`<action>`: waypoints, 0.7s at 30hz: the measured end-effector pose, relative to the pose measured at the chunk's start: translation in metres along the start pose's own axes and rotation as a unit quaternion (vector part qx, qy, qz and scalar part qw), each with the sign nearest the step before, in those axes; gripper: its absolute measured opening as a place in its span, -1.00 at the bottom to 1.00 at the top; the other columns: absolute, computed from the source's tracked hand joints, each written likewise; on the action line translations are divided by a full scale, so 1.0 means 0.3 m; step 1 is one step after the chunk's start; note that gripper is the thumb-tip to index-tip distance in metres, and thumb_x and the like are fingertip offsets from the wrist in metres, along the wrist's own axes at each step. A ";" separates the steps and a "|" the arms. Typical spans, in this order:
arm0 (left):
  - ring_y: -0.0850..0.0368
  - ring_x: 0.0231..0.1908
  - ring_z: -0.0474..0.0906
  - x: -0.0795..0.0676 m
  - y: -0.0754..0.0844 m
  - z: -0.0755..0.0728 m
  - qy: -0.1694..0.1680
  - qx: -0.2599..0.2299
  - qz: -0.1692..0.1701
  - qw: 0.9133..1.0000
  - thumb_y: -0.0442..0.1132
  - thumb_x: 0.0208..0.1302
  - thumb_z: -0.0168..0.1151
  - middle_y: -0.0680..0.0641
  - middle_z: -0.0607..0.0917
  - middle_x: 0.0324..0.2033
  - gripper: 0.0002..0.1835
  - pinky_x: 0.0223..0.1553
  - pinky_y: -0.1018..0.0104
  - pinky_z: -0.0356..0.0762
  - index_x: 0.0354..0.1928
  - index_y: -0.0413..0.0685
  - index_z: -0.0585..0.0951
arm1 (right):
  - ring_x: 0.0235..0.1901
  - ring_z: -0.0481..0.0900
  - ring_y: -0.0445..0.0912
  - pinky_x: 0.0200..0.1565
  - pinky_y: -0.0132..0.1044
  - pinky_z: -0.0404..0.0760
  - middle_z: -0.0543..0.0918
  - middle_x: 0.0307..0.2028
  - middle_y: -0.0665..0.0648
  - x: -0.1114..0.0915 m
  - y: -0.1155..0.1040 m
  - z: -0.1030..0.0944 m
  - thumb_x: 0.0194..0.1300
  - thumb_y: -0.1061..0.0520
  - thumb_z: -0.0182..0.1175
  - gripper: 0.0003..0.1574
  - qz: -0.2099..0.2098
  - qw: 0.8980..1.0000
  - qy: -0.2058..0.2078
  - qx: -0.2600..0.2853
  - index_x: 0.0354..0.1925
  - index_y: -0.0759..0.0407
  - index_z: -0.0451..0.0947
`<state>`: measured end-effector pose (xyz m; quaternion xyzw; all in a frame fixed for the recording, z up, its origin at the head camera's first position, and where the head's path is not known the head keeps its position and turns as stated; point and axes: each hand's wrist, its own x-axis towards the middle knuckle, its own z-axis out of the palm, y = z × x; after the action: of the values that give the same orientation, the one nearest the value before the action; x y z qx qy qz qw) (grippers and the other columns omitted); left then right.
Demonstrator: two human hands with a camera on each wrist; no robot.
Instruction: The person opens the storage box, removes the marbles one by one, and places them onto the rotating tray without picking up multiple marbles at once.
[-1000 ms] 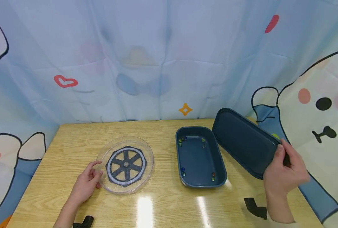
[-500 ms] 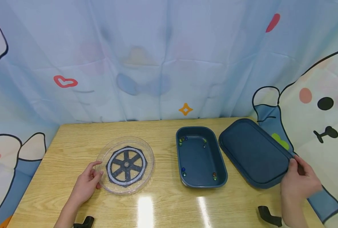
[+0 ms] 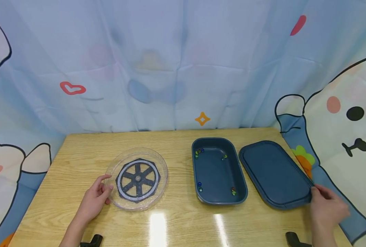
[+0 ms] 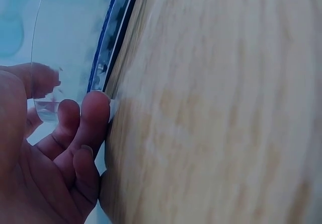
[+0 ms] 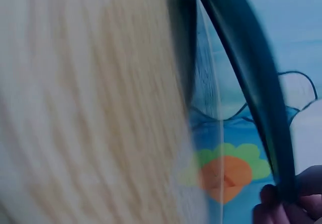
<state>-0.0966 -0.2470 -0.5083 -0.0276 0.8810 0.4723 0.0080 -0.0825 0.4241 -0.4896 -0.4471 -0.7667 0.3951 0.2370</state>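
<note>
My left hand [image 3: 93, 198] grips the left edge of a clear round plastic dish [image 3: 164, 178], which bears a dark six-spoked wheel shape [image 3: 138, 178]. In the left wrist view, the curled fingers [image 4: 95, 113] are at the dish's clear rim [image 4: 75, 38]. At the right, my right hand [image 3: 329, 207] pinches the near right corner of a dark blue rectangular lid [image 3: 274, 171]. The right wrist view shows that lid [image 5: 251, 78] slanting, its held end raised off the table. Between them stands an open dark blue box [image 3: 220, 178] holding several glass marbles [image 3: 199, 151] near its corners.
The wooden table [image 3: 176, 223] ends at a printed curtain [image 3: 158, 68] behind and on both sides. Black angled pieces [image 3: 91, 240] show beside each wrist. Bare wood lies between dish and box, and along the front.
My right hand has moved right and down with the lid, lowering it from a steep tilt to nearly flat beside the box. The left hand and dish have stayed put; far-right marbles shifted slightly.
</note>
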 end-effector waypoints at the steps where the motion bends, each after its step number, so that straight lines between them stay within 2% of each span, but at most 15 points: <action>1: 0.12 -0.59 0.54 0.000 -0.002 0.001 0.000 -0.004 -0.001 1.000 -0.23 0.48 0.15 -0.07 0.47 -0.50 -0.59 -0.55 0.34 0.39 0.31 -0.07 0.41 | -0.48 0.28 -0.51 -0.31 -0.49 0.31 0.35 -0.51 -0.48 0.006 0.004 -0.002 0.42 -0.01 0.16 -0.53 0.004 1.000 -0.006 -0.009 0.19 0.18 0.61; 2: 0.12 -0.59 0.54 0.000 -0.003 0.002 -0.001 -0.006 -0.001 1.000 -0.23 0.48 0.15 -0.08 0.46 -0.50 -0.59 -0.54 0.34 0.40 0.31 -0.06 0.41 | -0.47 0.26 -0.51 -0.28 -0.46 0.33 0.33 -0.54 -0.50 0.010 0.009 -0.003 0.42 -0.01 0.16 -0.52 0.004 1.000 -0.011 -0.018 0.19 0.19 0.61; 4: 0.11 -0.59 0.54 0.000 -0.005 0.003 -0.002 -0.012 -0.003 1.000 -0.22 0.48 0.15 -0.08 0.46 -0.50 -0.59 -0.54 0.33 0.41 0.31 -0.06 0.41 | -0.45 0.23 -0.51 -0.07 -0.37 0.39 0.28 -0.61 -0.54 0.017 0.019 -0.005 0.41 -0.01 0.16 -0.50 0.003 0.999 -0.022 -0.028 0.18 0.24 0.60; 6: 0.11 -0.59 0.54 0.001 -0.007 0.003 -0.003 -0.019 -0.006 1.000 -0.22 0.48 0.16 -0.08 0.46 -0.50 -0.58 -0.53 0.33 0.43 0.31 -0.05 0.41 | -0.43 0.19 -0.52 0.13 -0.24 0.36 0.21 -0.67 -0.58 0.020 0.026 -0.005 0.40 0.00 0.16 -0.48 -0.002 0.999 -0.030 -0.037 0.17 0.30 0.59; 7: 0.10 -0.59 0.54 0.001 -0.007 0.002 -0.004 -0.021 -0.007 1.000 -0.22 0.48 0.16 -0.08 0.46 -0.50 -0.58 -0.53 0.33 0.44 0.31 -0.05 0.41 | -0.43 0.19 -0.53 0.16 -0.25 0.34 0.19 -0.70 -0.60 0.020 0.030 -0.005 0.39 0.01 0.17 -0.48 -0.002 0.999 -0.032 -0.038 0.17 0.32 0.59; 9: 0.09 -0.59 0.54 0.001 -0.007 0.002 -0.005 -0.026 -0.011 1.000 -0.22 0.48 0.16 -0.09 0.46 -0.50 -0.57 -0.53 0.32 0.46 0.32 -0.05 0.40 | -0.45 0.19 -0.54 0.11 -0.30 0.39 0.19 -0.72 -0.61 0.019 0.031 -0.003 0.38 0.04 0.17 -0.49 0.002 0.999 -0.035 -0.036 0.16 0.33 0.59; 12: 0.09 -0.58 0.54 0.001 -0.008 0.002 -0.009 -0.032 -0.013 0.999 -0.22 0.47 0.16 -0.09 0.45 -0.49 -0.57 -0.52 0.32 0.47 0.32 -0.05 0.39 | -0.49 0.22 -0.54 -0.25 -0.48 0.39 0.26 -0.69 -0.57 0.016 0.024 0.000 0.39 0.07 0.16 -0.52 0.008 0.999 -0.032 -0.036 0.16 0.31 0.60; 14: 0.09 -0.58 0.54 0.001 -0.009 0.002 -0.010 -0.034 -0.014 0.999 -0.23 0.47 0.16 -0.09 0.45 -0.49 -0.57 -0.53 0.32 0.46 0.32 -0.05 0.39 | -0.50 0.23 -0.53 -0.40 -0.51 0.32 0.30 -0.65 -0.53 0.012 0.015 0.001 0.39 0.07 0.15 -0.52 0.010 0.998 -0.035 -0.041 0.17 0.29 0.60; 18: 0.08 -0.58 0.54 0.001 -0.012 0.003 -0.009 -0.039 -0.014 0.999 -0.23 0.47 0.17 -0.09 0.44 -0.49 -0.56 -0.53 0.32 0.46 0.32 -0.05 0.39 | -0.49 0.24 -0.53 -0.39 -0.51 0.33 0.32 -0.63 -0.53 -0.006 -0.011 0.004 0.42 -0.02 0.14 -0.48 -0.010 0.998 -0.044 -0.051 0.18 0.28 0.59; 21: 0.09 -0.58 0.53 0.001 -0.016 0.001 -0.009 -0.044 -0.015 0.999 -0.22 0.47 0.18 -0.09 0.44 -0.48 -0.56 -0.52 0.32 0.47 0.31 -0.04 0.39 | -0.49 0.28 -0.55 -0.39 -0.55 0.34 0.33 -0.62 -0.55 -0.033 -0.044 0.009 0.44 -0.08 0.12 -0.45 -0.024 0.997 -0.057 -0.039 0.18 0.26 0.60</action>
<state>-0.0966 -0.2495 -0.5123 -0.0363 0.8588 0.5106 0.0218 -0.0862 0.4106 -0.4806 -0.4142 -0.8042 0.3839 0.1851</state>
